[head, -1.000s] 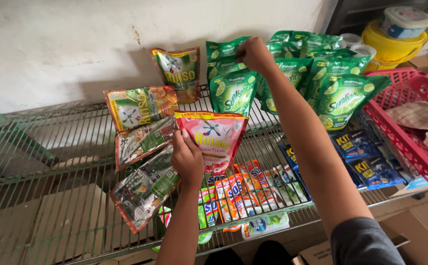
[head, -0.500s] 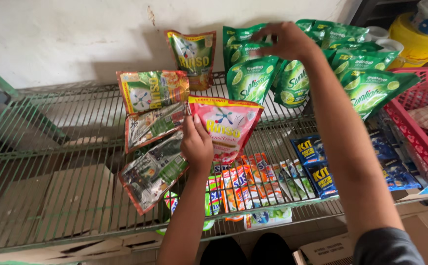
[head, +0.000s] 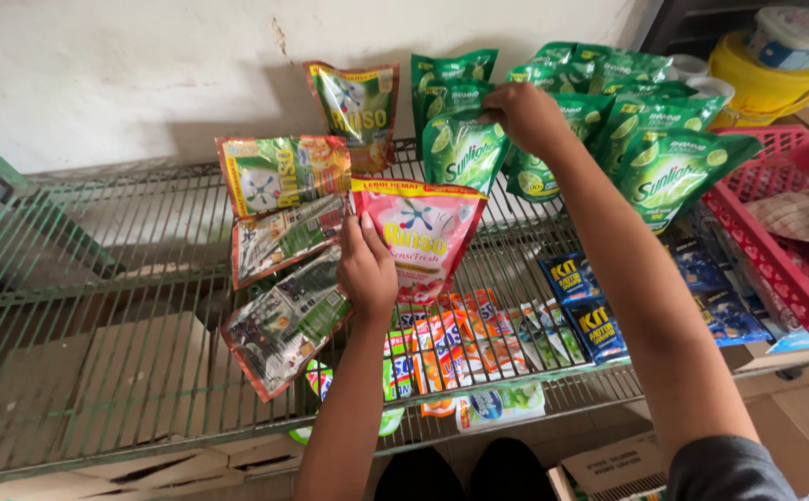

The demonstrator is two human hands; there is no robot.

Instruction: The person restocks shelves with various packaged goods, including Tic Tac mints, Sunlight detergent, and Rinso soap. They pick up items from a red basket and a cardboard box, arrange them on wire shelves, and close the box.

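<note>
Green wire shelf (head: 98,306), bare at its left end, cardboard visible beneath it; white wall behind

Four green-and-orange refill pouches: three (head: 282,173) (head: 282,237) (head: 284,325) overlapping in a slanted column left of centre, running from far to near; a fourth (head: 356,102) propped upright against the wall, just right of the column's far end

Left hand (head: 365,269): fingers closed on the left edge of a pink pouch (head: 423,237), thumb on its face; the pouch is held upright at shelf centre, top edge yellow, its left side touching the column of green-and-orange pouches

Strip of small orange and red sachets (head: 455,339) lying flat near the front edge, directly below the pink pouch; pale green sachets (head: 502,404) hang over the front rail

Right hand (head: 525,116): fingers pinched on the top of one green pouch (head: 465,148), far side of the shelf, just right of the upright fourth pouch

Cluster of green pouches (head: 678,158) standing and leaning together behind and to the right of that hand, along the wall

Blue sachets (head: 590,315) lying flat, near right part of the shelf, beneath the right forearm

Red plastic basket (head: 776,260) at the right end, holding a crumpled brown cloth (head: 803,213)

Yellow tub (head: 762,79) in the far right corner, a white lidded container (head: 789,37) on top of it
</note>
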